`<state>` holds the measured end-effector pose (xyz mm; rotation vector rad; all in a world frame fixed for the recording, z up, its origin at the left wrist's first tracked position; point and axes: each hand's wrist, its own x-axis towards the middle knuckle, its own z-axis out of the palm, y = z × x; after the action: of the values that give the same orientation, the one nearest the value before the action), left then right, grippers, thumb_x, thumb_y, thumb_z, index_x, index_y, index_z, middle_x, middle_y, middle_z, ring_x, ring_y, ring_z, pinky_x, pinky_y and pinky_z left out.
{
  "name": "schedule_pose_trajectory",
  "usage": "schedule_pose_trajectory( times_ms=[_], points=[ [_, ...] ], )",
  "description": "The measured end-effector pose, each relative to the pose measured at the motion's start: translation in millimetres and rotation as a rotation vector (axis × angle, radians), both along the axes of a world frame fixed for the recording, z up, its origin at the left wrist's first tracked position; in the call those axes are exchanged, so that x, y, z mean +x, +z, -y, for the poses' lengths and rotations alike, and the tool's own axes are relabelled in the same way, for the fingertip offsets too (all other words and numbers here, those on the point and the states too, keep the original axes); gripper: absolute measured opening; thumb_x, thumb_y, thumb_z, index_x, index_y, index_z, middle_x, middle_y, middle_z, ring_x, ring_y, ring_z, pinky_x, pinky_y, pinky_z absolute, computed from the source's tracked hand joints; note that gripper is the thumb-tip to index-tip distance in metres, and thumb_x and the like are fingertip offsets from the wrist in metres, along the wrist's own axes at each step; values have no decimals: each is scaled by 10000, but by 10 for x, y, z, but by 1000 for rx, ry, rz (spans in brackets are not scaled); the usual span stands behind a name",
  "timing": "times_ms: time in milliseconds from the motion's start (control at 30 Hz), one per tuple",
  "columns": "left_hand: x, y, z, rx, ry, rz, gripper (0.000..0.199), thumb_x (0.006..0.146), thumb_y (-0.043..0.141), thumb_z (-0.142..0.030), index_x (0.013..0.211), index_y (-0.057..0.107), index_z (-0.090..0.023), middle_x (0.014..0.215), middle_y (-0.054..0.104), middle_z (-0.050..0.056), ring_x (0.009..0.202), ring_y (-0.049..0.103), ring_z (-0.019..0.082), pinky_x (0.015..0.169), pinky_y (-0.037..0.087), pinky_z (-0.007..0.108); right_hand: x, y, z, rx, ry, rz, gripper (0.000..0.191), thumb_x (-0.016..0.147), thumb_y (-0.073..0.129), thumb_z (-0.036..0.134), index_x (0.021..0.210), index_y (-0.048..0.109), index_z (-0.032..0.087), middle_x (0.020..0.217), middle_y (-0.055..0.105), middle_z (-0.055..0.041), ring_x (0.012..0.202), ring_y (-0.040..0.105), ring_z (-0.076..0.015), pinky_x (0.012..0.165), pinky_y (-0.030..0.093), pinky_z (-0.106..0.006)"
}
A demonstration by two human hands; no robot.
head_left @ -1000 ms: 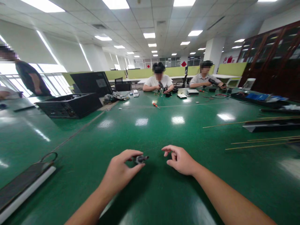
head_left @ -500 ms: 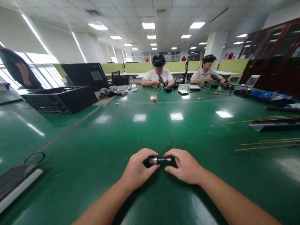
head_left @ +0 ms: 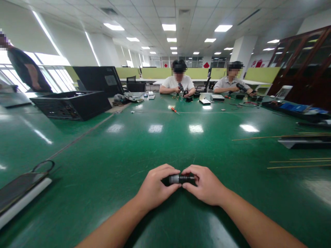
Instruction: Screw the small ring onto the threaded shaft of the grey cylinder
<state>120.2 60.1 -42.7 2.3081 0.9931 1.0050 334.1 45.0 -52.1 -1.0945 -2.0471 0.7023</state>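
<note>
I had the left hand (head_left: 154, 187) closed around a small cylindrical tool (head_left: 175, 178), its thumb on the near side and its fingers on the far side of the grey body. The tool lay sideways in that grip, roughly level, with its narrow metal tip pointing toward the right hand (head_left: 208, 186). From my end I saw the right hand's fingers and thumb curved about the dark, ridged front part, but I could not tell whether they pressed on it or only surrounded it. The fingertips of both hands nearly met across the tool, above the green table (head_left: 165, 148). Well beyond the grip, an orange-handled screwdriver (head_left: 174, 110) lay on the tabletop, and farther off in the same direction a person in a white shirt (head_left: 167, 82) sat with a power drill (head_left: 180, 86) in hand. To the left of the grip I made out a flat dark device with a pale edge (head_left: 28, 189), and beyond that a black computer case (head_left: 77, 106). To the right, thin brass-coloured rods (head_left: 300, 161) reached in from the side, with a dark tray holding blue packets (head_left: 292, 110) farther back.
</note>
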Motion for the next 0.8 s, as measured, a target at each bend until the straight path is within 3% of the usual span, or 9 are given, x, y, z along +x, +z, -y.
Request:
schedule_pose_trajectory(
  times_ms=[367,800],
  points=[
    [5,7,5,-29,-37,6,217,770,753,-171,979,731,-227,917,714,21,837,665,148,768,516,253,-12,-5,-3,-30,-4,-11,182,805,697,177,984,691,211,890,690,1,781,615,-151,691,434,-258],
    [28,-9,4,-37,7,37,240,721,785,-170,953,752,-221,892,732,38,814,682,174,752,534,283,-14,5,-14,2,47,11,103,879,645,205,936,730,205,830,692,-13,734,605,-146,663,410,-258]
  ],
)
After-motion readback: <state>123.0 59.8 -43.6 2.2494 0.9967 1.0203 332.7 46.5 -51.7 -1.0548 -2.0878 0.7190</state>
